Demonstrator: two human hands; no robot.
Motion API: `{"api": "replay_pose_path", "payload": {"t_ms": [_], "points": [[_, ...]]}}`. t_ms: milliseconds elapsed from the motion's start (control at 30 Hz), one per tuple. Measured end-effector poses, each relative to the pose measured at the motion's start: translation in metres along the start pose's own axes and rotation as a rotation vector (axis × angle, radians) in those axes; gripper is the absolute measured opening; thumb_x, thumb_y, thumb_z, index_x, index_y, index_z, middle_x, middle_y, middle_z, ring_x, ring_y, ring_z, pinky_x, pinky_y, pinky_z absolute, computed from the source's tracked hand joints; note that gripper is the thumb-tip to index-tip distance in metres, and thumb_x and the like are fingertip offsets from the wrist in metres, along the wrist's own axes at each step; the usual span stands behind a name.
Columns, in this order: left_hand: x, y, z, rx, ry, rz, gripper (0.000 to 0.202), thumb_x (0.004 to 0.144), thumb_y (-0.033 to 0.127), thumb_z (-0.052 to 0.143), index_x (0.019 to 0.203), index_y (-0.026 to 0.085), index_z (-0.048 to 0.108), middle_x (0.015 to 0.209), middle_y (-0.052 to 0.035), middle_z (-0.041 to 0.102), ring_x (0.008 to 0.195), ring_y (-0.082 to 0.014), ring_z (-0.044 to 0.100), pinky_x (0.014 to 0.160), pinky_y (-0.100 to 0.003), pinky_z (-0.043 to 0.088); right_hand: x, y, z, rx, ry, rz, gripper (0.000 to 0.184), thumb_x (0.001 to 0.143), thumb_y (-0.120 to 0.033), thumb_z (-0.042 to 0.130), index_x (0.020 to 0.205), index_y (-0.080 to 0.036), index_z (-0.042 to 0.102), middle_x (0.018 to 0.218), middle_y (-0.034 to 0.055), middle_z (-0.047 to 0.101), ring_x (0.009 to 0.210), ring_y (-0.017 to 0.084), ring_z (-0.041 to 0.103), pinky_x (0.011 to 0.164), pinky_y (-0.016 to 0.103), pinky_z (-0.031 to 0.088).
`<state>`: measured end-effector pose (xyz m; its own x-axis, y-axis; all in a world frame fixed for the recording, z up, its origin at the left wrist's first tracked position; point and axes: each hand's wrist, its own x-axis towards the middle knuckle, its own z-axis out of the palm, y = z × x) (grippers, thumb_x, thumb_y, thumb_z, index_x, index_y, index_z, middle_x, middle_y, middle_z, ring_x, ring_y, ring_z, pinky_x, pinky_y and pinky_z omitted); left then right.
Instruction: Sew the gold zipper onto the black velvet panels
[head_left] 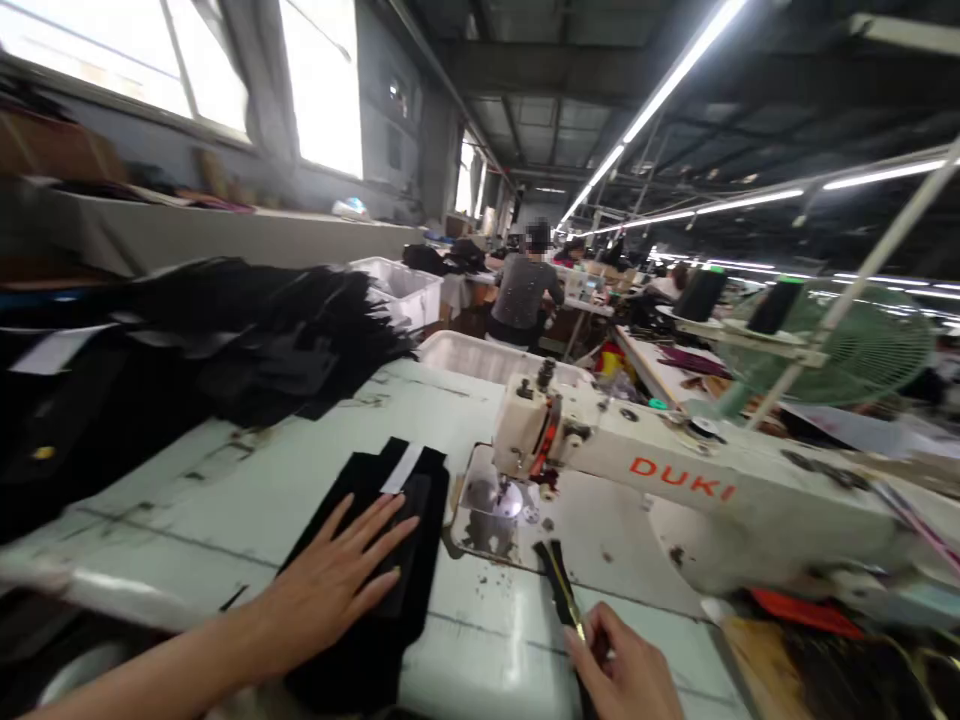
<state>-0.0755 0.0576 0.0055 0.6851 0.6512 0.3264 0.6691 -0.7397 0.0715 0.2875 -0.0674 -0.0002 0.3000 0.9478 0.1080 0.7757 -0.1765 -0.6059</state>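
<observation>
My left hand [349, 560] lies flat, fingers spread, on a black fabric piece [427, 560] with a white strip [403, 468] near its far end. The piece rests on the pale green sewing table [465, 650], left of the needle area. Between the thumb and fingers of my right hand [626, 660] is a black zipper [559, 580] with gold-coloured teeth. Its far end points toward the needle plate [487, 530] of the sewing machine [675, 490]. The zipper's near end runs down out of the frame, partly behind my hand.
A large heap of black fabric pieces [292, 330] covers the table's left side. White plastic bins [480, 350] stand beyond the table. Two black thread cones [776, 305] and a green fan [862, 340] are at the right. A person [525, 295] sits farther back.
</observation>
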Motion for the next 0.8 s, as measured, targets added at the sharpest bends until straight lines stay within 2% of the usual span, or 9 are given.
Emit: {"api": "replay_pose_path", "payload": {"t_ms": [67, 133, 233, 333, 433, 533, 633, 700, 800], "points": [[0.013, 0.017, -0.007, -0.026, -0.031, -0.044, 0.049, 0.098, 0.038, 0.051, 0.145, 0.031, 0.044, 0.152, -0.0074, 0.037, 0.139, -0.0308, 0.038, 0.116, -0.057, 0.023, 0.018, -0.027, 0.035, -0.013, -0.05, -0.064, 0.036, 0.086, -0.052, 0.045, 0.062, -0.025, 0.044, 0.053, -0.0026, 0.055, 0.053, 0.018, 0.057, 0.056, 0.027, 0.038], [0.032, 0.034, -0.012, -0.121, -0.059, -0.072, 0.048, 0.095, 0.033, 0.057, 0.142, 0.026, 0.048, 0.151, -0.0095, 0.039, 0.139, -0.0308, 0.037, 0.116, -0.056, 0.024, 0.032, -0.045, 0.056, -0.062, -0.154, -0.109, 0.037, 0.088, -0.052, 0.047, 0.062, -0.026, 0.044, 0.055, -0.001, 0.059, 0.057, 0.02, 0.06, 0.057, 0.028, 0.04], [0.054, 0.056, -0.018, -0.293, -0.167, -0.036, 0.054, 0.091, 0.027, 0.062, 0.143, 0.023, 0.047, 0.15, -0.0095, 0.042, 0.137, -0.0277, 0.04, 0.115, -0.048, 0.033, 0.049, -0.053, 0.061, -0.118, -0.192, -0.154, 0.04, 0.091, -0.058, 0.047, 0.067, -0.026, 0.047, 0.055, -0.0012, 0.059, 0.057, 0.021, 0.062, 0.056, 0.028, 0.042], [0.068, 0.064, -0.017, -0.353, -0.23, 0.031, 0.055, 0.089, 0.025, 0.063, 0.142, 0.022, 0.047, 0.149, -0.0096, 0.042, 0.137, -0.0284, 0.041, 0.115, -0.048, 0.034, 0.061, -0.045, 0.051, -0.12, -0.085, -0.318, 0.034, 0.098, -0.049, 0.039, 0.079, -0.025, 0.053, 0.068, 0.0002, 0.064, 0.062, 0.019, 0.066, 0.057, 0.026, 0.047], [0.082, 0.05, -0.011, -0.298, -0.178, 0.029, 0.044, 0.091, 0.024, 0.061, 0.135, 0.024, 0.054, 0.146, -0.0061, 0.047, 0.133, -0.0263, 0.046, 0.115, -0.043, 0.035, 0.072, -0.034, 0.045, -0.167, 0.061, -0.647, 0.026, 0.098, -0.027, 0.037, 0.111, -0.026, 0.059, 0.105, 0.0062, 0.066, 0.093, 0.02, 0.067, 0.077, 0.029, 0.055], [0.098, 0.012, -0.004, -0.175, -0.128, -0.103, 0.04, 0.093, 0.021, 0.056, 0.133, 0.023, 0.054, 0.145, -0.0074, 0.047, 0.133, -0.0267, 0.044, 0.115, -0.045, 0.033, 0.082, -0.027, 0.05, -0.227, 0.084, -0.873, 0.04, 0.093, -0.015, 0.042, 0.131, -0.025, 0.052, 0.122, 0.0079, 0.061, 0.112, 0.02, 0.061, 0.093, 0.032, 0.054], [0.113, -0.032, 0.001, -0.11, -0.118, -0.219, 0.049, 0.09, 0.025, 0.063, 0.136, 0.015, 0.05, 0.143, -0.0156, 0.048, 0.133, -0.033, 0.043, 0.113, -0.052, 0.033, 0.086, -0.027, 0.058, -0.252, 0.026, -0.903, 0.044, 0.092, -0.014, 0.047, 0.135, -0.023, 0.05, 0.125, 0.0082, 0.06, 0.113, 0.02, 0.06, 0.095, 0.031, 0.054], [0.123, -0.044, 0.009, -0.113, -0.103, -0.23, 0.053, 0.087, 0.03, 0.069, 0.134, 0.014, 0.052, 0.135, -0.0156, 0.054, 0.126, -0.0313, 0.051, 0.107, -0.048, 0.041, 0.082, -0.033, 0.059, -0.22, 0.003, -0.886, 0.043, 0.092, -0.013, 0.047, 0.134, -0.022, 0.05, 0.125, 0.008, 0.06, 0.114, 0.02, 0.059, 0.096, 0.03, 0.053], [0.154, -0.015, 0.039, -0.189, -0.022, -0.171, 0.039, 0.095, 0.038, 0.062, 0.125, 0.013, 0.058, 0.125, -0.0105, 0.059, 0.114, -0.0304, 0.057, 0.098, -0.048, 0.047, 0.071, -0.047, 0.049, -0.144, 0.027, -0.794, 0.037, 0.091, -0.02, 0.051, 0.128, -0.021, 0.054, 0.122, 0.0069, 0.059, 0.112, 0.02, 0.057, 0.098, 0.031, 0.052]]}}
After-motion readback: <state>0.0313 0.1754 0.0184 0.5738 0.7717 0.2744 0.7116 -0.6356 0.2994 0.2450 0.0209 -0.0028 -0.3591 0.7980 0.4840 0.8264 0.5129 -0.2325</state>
